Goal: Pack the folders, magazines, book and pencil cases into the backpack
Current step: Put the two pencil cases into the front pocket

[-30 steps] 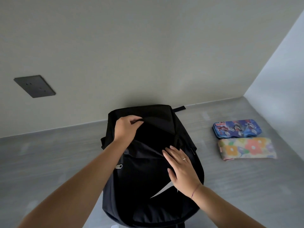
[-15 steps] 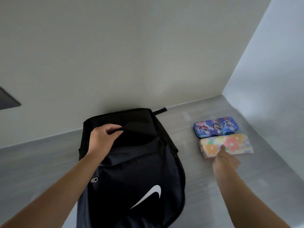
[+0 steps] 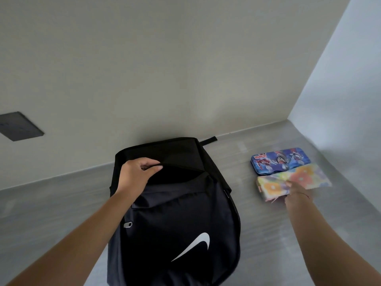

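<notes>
Backpack point(image 3: 175, 223) is black and lies flat on the grey top point(image 3: 61, 203), with a white swoosh point(image 3: 195, 246) on its front. Its top end points to the wall, and its mouth is open a little. The left hand point(image 3: 136, 174) grips the upper flap of the mouth, with its fingers curled over the edge. Off to the right, apart from the bag, are 2 pencil cases. The blue pencil case point(image 3: 278, 161) lies nearer the wall. The flowery pencil case point(image 3: 274, 185) is just in front of it, and their edges meet. The right hand point(image 3: 296, 191) holds the flowery one at its near edge, thumb on top, the other fingers hidden under it. That part is blurry. A dark plate point(image 3: 19, 125) sits on the wall at the left.
</notes>
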### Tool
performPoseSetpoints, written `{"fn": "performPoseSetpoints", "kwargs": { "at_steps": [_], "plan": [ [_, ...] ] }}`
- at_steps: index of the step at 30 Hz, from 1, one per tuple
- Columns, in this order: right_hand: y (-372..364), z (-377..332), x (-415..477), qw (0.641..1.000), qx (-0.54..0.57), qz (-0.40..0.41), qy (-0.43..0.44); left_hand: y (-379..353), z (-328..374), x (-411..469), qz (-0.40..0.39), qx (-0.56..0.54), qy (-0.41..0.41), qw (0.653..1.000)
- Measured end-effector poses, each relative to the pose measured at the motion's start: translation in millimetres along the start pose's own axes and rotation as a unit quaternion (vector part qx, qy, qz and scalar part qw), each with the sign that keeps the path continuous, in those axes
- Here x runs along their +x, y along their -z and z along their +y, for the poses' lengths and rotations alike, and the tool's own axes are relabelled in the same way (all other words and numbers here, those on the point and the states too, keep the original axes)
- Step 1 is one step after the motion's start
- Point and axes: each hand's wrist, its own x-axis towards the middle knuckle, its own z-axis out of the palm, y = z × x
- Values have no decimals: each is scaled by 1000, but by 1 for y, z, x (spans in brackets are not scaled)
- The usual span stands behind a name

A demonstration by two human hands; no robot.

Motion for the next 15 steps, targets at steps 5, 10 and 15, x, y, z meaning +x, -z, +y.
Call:
{"fn": "performPoseSetpoints", "kwargs": {
  "at_steps": [5,10,15],
  "plan": [
    [-3,-6,-32,994,70,-81,31,4,1,-1,-16,12,-11,1000],
    [-30,-3,-136,935,34,-350,55,6,5,-1,-26,9,-3,1000],
    [-56,46,-216,857,-55,-511,-45,7,9,2,-17,-7,13,1000]
  ]
}}
